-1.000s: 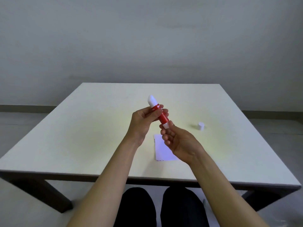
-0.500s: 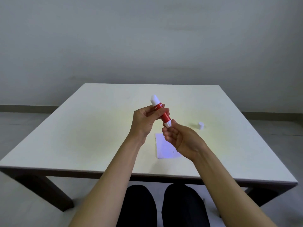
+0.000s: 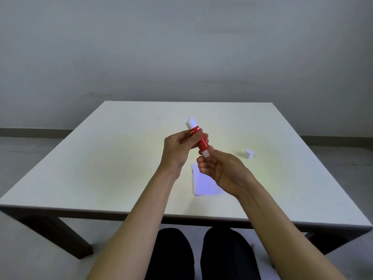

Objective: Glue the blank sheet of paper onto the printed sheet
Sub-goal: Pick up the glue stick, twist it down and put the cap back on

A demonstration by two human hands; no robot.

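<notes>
A red glue stick (image 3: 201, 143) with a white tip pointing up and away is held above the table. My left hand (image 3: 179, 150) is wrapped around its red body. My right hand (image 3: 220, 170) pinches the white knob at its lower end. Under my right hand a white sheet of paper (image 3: 203, 184) lies flat on the table, with a thin line of dark print showing along its near edge; I cannot tell whether a second sheet lies beneath. The white cap (image 3: 249, 154) of the glue stick stands on the table to the right.
The white table (image 3: 101, 168) has a dark frame and legs. A grey wall stands behind it. My knees in dark trousers (image 3: 201, 255) show below the near edge.
Both hands and the glue stick stay in nearly the same place. My right-hand fingers have shifted slightly around the white knob at the stick's lower end.
</notes>
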